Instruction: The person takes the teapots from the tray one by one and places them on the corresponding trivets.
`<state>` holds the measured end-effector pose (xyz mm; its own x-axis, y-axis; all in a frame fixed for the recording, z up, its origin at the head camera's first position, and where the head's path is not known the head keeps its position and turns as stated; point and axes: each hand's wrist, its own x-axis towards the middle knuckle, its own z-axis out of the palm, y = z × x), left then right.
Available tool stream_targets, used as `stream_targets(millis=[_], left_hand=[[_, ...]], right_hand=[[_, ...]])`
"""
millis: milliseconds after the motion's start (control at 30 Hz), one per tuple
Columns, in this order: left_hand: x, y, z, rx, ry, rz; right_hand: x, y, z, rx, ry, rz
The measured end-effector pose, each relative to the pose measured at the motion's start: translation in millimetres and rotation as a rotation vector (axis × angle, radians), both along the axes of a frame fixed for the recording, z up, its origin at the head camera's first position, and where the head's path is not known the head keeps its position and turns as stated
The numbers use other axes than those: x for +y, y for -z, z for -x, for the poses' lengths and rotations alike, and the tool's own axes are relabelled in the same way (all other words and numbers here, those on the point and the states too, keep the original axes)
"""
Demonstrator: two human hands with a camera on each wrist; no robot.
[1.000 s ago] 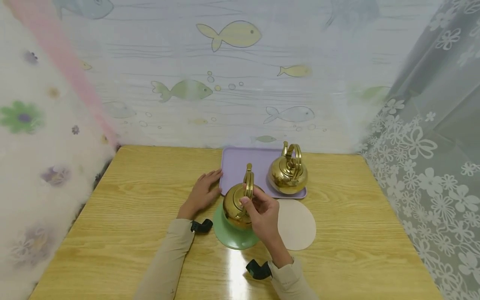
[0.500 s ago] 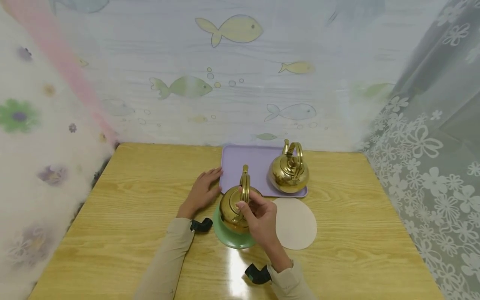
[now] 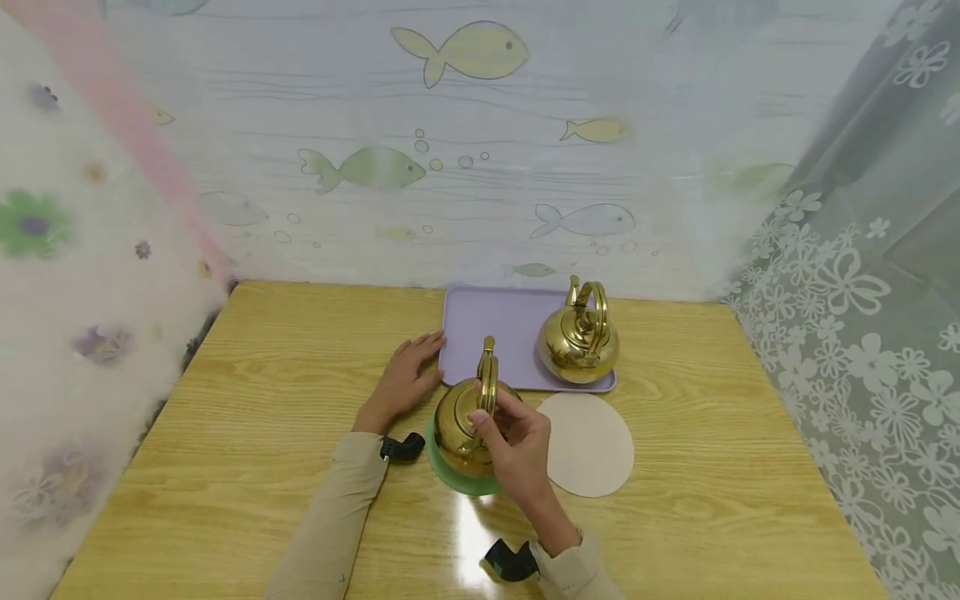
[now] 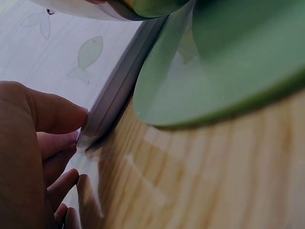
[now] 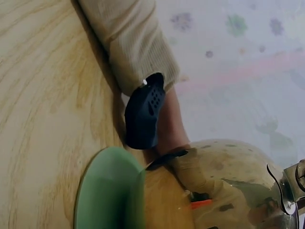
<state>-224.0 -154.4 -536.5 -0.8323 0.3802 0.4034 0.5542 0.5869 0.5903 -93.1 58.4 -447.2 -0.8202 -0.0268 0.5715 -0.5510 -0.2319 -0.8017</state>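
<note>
My right hand [image 3: 521, 454] grips the upright handle of a gold kettle [image 3: 453, 425], thumb on the near side. The kettle is over a round green mat [image 3: 450, 479]. In the left wrist view its shiny underside [image 4: 157, 7] shows above the mat's surface, apparently apart from it. The right wrist view shows the kettle's body [image 5: 228, 167] beside the mat [image 5: 107, 186]; the fingers are hidden there. My left hand [image 3: 405, 379] touches the left edge of a lilac tray [image 3: 487, 325] with its fingertips and thumb. A second gold kettle [image 3: 579, 346] stands on the tray's right end.
A round cream mat [image 3: 591, 446] lies right of the green one, in front of the tray. All of this is on a wood-grain table [image 3: 262, 400]. A fish-patterned curtain [image 3: 300, 83] hangs behind, with a white flowered lace curtain [image 3: 862, 358] at the right.
My right hand and the gripped kettle have moved a little to the left and nearer to me. My left hand stays at the tray edge; the view has tilted slightly.
</note>
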Motion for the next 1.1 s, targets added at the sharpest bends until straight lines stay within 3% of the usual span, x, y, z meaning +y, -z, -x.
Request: stream_targets(millis=[200, 1100], left_hand=[[-0.5, -2.3, -0.2, -0.057, 0.007, 0.024], [-1.5, -4.9, 0.8, -0.103, -0.003, 0.048]], right_hand=[[-0.1, 2.4, -3.8, 0.006, -0.004, -0.016], [6.1, 3.6, -9.1, -0.009, -0.055, -0.035]])
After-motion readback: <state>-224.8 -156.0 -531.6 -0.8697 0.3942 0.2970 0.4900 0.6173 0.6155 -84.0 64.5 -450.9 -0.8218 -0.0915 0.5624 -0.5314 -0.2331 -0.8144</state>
